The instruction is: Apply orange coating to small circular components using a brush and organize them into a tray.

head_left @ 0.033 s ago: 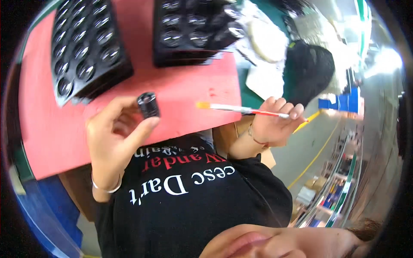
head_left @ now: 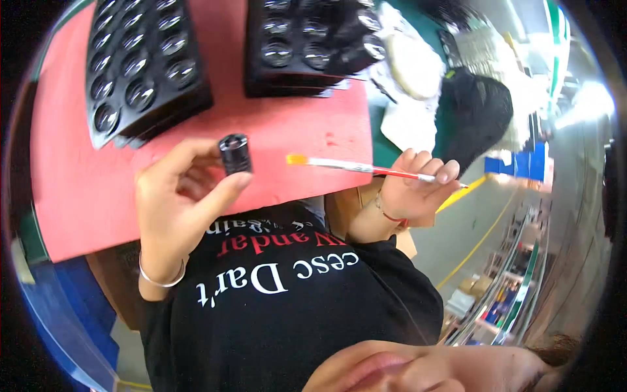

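My left hand [head_left: 176, 196] grips a small black ribbed cylinder [head_left: 235, 155] between thumb and fingers, above the red mat. The cylinder stands nearly upright, with its ringed, glossy top end showing. On the other side, my right hand [head_left: 421, 186] pinches a paintbrush [head_left: 336, 164] by the back of its red handle. The brush lies almost level, its yellow bristles pointing left at the cylinder. A gap remains between bristle tip and cylinder.
A red mat [head_left: 78, 202] covers the table. Two stacks of black trays with round cups, a left stack [head_left: 153, 72] and a right stack [head_left: 294, 55], stand on its far side. White cloth or paper [head_left: 411, 121] and a black bag-like bundle [head_left: 480, 108] lie at the right.
The brush has moved a little left, so its bristles are closer to the cylinder. The view has shifted slightly; both hands keep their grips.
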Tool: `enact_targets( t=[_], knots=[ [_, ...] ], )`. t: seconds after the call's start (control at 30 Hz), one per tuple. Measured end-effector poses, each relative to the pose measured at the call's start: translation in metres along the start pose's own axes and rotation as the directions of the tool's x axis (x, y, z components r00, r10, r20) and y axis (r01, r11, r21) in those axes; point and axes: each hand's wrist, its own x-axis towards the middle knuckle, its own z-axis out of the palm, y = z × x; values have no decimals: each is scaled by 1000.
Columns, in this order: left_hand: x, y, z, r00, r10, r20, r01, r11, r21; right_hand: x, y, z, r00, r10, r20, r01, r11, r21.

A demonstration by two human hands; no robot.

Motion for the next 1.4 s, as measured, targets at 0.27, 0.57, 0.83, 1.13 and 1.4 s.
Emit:
enact_targets(
  t=[0.27,0.57,0.83,1.13,1.4],
  knots=[
    [-2,-6,-7,1000,-6,5,6,1000,1,-7,27,5,994,53,99,-50,998,-28],
    [-1,-9,-7,999,27,24,-27,1000,-13,-8,29,2,993,1,116,18,988,-155],
    [-2,-6,-12,995,25,101,-15,996,-92,-9,30,5,993,-54,106,73,979,-188],
    [-4,-7,-11,992,11,128,17,976,-218,-8,32,4,994,-99,47,106,979,-172],
    [-12,33,-62,919,389,60,-394,906,152,-11,26,3,992,-124,-13,116,952,-285]
  ],
)
